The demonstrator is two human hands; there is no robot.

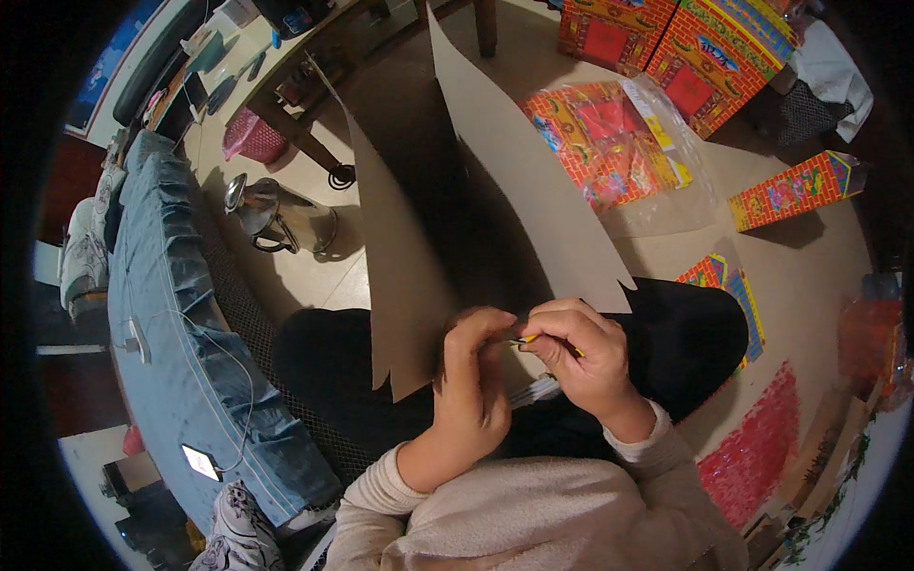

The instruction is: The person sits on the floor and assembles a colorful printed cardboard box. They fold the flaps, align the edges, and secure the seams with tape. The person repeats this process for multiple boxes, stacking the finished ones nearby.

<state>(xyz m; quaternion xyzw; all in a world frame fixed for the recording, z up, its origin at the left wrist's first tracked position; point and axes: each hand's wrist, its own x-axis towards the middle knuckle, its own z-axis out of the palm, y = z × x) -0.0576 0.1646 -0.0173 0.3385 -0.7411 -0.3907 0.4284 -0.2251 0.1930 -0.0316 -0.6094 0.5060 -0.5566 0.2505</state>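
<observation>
A large cardboard piece stands folded upright between my legs, its brownish left panel and pale right panel spread apart around a dark gap. At the lower edge of the cardboard my left hand is closed, fingers curled with the tips at the fold; what they hold is hidden. My right hand meets it there, thumb and forefinger pinching a small yellow strip with a dark edge. Both fingertips nearly touch. Too little of the strip shows to tell its kind.
On the left is a blue cloth-covered couch with a phone and cable. A metal kettle stands on the floor before a table. Brick-patterned boxes, a plastic-wrapped pack and red sheeting lie rightward.
</observation>
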